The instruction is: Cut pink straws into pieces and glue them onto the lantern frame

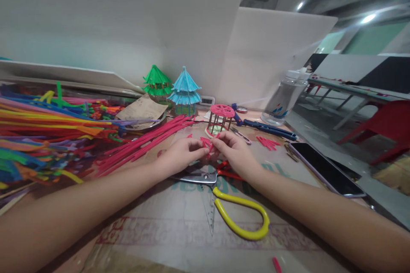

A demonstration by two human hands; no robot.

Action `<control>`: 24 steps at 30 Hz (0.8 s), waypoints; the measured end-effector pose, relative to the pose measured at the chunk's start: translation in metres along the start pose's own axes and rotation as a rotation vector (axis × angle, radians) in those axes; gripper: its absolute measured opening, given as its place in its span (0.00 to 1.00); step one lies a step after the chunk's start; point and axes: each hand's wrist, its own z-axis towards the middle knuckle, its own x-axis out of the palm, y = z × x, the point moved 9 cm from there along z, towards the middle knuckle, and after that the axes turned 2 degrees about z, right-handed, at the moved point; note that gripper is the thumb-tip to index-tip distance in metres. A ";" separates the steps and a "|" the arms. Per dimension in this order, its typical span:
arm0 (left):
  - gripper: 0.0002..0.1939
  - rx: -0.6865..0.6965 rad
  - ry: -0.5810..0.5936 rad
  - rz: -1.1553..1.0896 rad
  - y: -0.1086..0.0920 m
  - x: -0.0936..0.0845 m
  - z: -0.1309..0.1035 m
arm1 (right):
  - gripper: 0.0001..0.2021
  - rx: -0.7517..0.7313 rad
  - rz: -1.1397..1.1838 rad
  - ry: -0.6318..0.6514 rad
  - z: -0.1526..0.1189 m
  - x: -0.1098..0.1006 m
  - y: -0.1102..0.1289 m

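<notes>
Both hands meet over the middle of the table, their fingertips pinched on short pink pieces (207, 144). My left hand (185, 152) holds them from the left, and my right hand (233, 151) from the right. Just behind the fingers stands a small frame with a pink wheel-shaped top (222, 111) on brown posts. Under the hands lie scissors with a yellow handle (261, 235). Long pink strips (141, 143) stretch out left of my left hand, and short pink pieces (268, 143) lie beyond my right hand.
Green (156, 81) and blue (185, 89) pagoda models stand at the back. Bundles of colourful strips (54, 128) fill the left side. At the right are a water bottle (285, 98), blue-handled pliers (269, 129) and a phone (325, 168). A red chair (381, 126) stands farther off.
</notes>
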 end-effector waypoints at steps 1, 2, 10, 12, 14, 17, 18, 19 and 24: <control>0.18 0.004 -0.001 -0.011 0.001 0.000 0.000 | 0.20 0.009 -0.008 -0.011 0.000 -0.001 -0.001; 0.18 0.008 0.002 -0.019 0.001 0.000 0.000 | 0.20 0.018 -0.014 -0.015 0.000 -0.001 -0.002; 0.17 0.007 0.025 -0.028 -0.001 0.001 0.001 | 0.16 0.036 -0.040 0.026 0.001 0.001 -0.002; 0.17 0.014 0.019 -0.010 0.000 0.001 0.002 | 0.17 0.043 -0.032 0.032 0.000 0.002 -0.003; 0.17 0.023 0.016 0.002 0.002 0.001 0.003 | 0.17 0.052 -0.034 0.032 0.000 0.001 -0.004; 0.16 0.038 0.033 -0.014 0.001 0.002 0.003 | 0.17 0.038 -0.055 0.036 0.000 0.002 -0.004; 0.15 0.041 0.041 -0.026 0.000 0.003 0.003 | 0.16 0.028 -0.065 0.036 0.000 0.002 -0.003; 0.15 0.042 0.047 -0.038 -0.001 0.003 0.002 | 0.16 0.018 -0.074 0.037 0.000 0.002 -0.002; 0.14 0.018 0.046 -0.055 0.000 0.004 0.000 | 0.16 0.020 -0.076 0.052 0.000 0.004 -0.002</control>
